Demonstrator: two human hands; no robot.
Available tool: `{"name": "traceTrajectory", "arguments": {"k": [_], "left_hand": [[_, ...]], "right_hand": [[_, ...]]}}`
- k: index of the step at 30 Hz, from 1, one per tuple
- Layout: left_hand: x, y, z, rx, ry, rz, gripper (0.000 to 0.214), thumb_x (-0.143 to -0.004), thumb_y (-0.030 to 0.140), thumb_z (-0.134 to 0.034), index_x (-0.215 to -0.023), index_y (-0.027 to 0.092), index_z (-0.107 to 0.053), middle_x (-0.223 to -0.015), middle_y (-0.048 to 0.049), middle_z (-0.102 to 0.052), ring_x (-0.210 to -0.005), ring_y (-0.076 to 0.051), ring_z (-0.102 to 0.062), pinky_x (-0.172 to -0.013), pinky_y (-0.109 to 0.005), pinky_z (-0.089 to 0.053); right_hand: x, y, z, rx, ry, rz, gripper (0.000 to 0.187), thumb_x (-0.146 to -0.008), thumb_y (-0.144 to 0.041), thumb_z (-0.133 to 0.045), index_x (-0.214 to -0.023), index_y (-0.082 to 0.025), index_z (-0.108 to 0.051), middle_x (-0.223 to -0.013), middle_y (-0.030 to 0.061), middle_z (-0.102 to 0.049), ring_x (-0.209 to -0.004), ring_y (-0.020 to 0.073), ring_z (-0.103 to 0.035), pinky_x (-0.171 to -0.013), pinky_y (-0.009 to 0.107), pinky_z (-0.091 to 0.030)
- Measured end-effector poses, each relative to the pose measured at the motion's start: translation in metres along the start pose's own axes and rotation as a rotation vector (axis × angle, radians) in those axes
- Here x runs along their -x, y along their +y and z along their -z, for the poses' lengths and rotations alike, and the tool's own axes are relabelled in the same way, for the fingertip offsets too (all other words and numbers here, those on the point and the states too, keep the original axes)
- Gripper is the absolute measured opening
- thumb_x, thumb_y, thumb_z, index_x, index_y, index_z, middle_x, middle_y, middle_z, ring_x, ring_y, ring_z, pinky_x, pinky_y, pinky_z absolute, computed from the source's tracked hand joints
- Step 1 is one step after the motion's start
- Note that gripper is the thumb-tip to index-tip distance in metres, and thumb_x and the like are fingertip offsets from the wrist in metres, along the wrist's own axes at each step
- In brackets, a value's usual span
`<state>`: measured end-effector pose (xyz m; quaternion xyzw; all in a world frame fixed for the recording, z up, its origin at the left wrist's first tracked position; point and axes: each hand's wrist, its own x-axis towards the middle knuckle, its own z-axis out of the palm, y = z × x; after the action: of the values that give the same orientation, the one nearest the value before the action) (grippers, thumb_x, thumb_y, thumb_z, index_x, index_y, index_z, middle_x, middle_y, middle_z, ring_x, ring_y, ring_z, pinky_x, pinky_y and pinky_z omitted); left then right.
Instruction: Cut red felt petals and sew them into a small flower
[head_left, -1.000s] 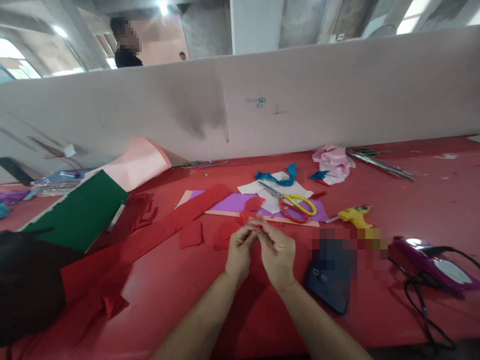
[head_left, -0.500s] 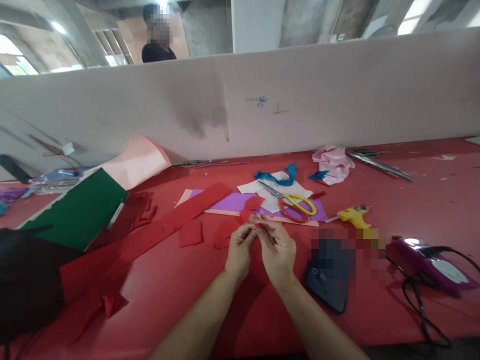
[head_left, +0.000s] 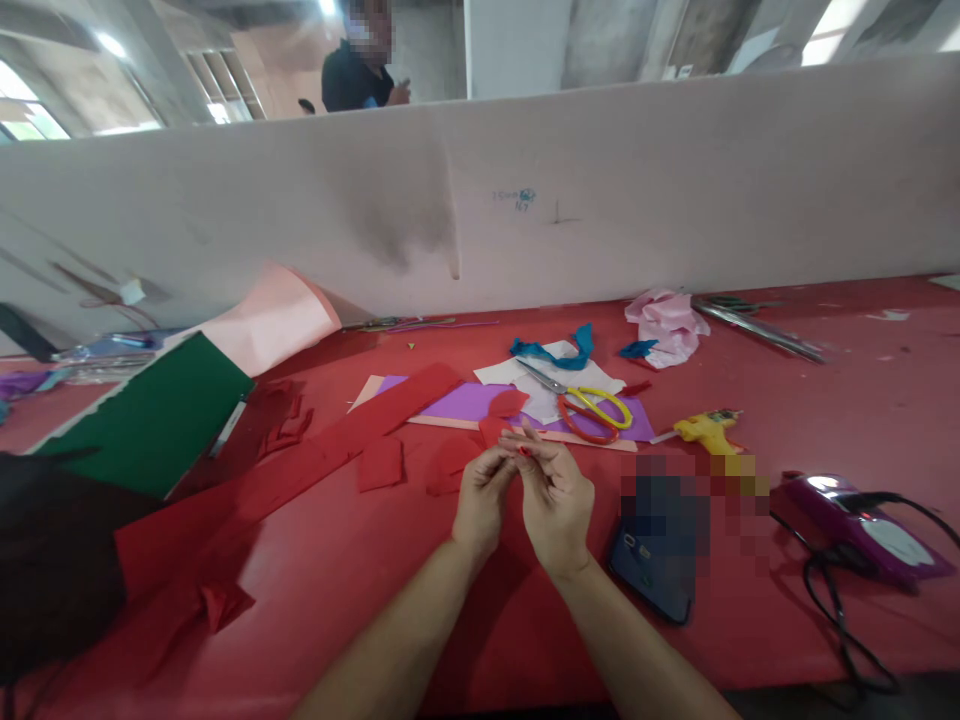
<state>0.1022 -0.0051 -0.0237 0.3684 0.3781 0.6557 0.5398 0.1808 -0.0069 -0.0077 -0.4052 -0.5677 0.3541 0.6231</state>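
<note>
Above the red table, my left hand (head_left: 484,490) and my right hand (head_left: 556,500) meet, fingertips pinched together. Between them is a small rolled piece of red crepe paper (head_left: 524,451), mostly hidden by the fingers. Just beyond the fingertips lie a red petal-shaped piece (head_left: 508,403) and other red cut pieces (head_left: 454,456). A red square piece (head_left: 381,464) rests left of my left hand. Scissors (head_left: 592,408) with one yellow and one red handle lie partly open on white and purple sheets, past my right hand.
A long red paper strip (head_left: 300,460) crosses the left side, near a green board (head_left: 165,410). To the right are a dark phone (head_left: 654,560), a yellow glue gun (head_left: 709,430) and a purple device (head_left: 862,530) with a black cable. A white partition (head_left: 637,200) stands behind; beyond it is a person (head_left: 356,75).
My hands stay almost in place, with the fingers shifting slightly around the small red roll. Behind the partition, the person has moved to the right.
</note>
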Motion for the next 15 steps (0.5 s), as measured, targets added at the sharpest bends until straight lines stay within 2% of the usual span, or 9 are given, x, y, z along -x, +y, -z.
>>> {"name": "traceTrajectory", "arguments": {"k": [15], "left_hand": [[0.0005,0.0003,-0.0021,0.047,0.004,0.02,0.012,-0.071,0.03,-0.07,-0.075,0.019,-0.072,-0.073,-0.0009,-0.067,-0.075,-0.016,-0.058,-0.08,-0.029,-0.044]], "right_hand": [[-0.0008,0.0034,0.0016,0.03,-0.02,0.049,0.009,-0.089,-0.024,-0.053,-0.092,-0.025,-0.061,-0.1,0.0047,-0.073,-0.117,0.0221,-0.057,-0.1,0.04,-0.045]]}}
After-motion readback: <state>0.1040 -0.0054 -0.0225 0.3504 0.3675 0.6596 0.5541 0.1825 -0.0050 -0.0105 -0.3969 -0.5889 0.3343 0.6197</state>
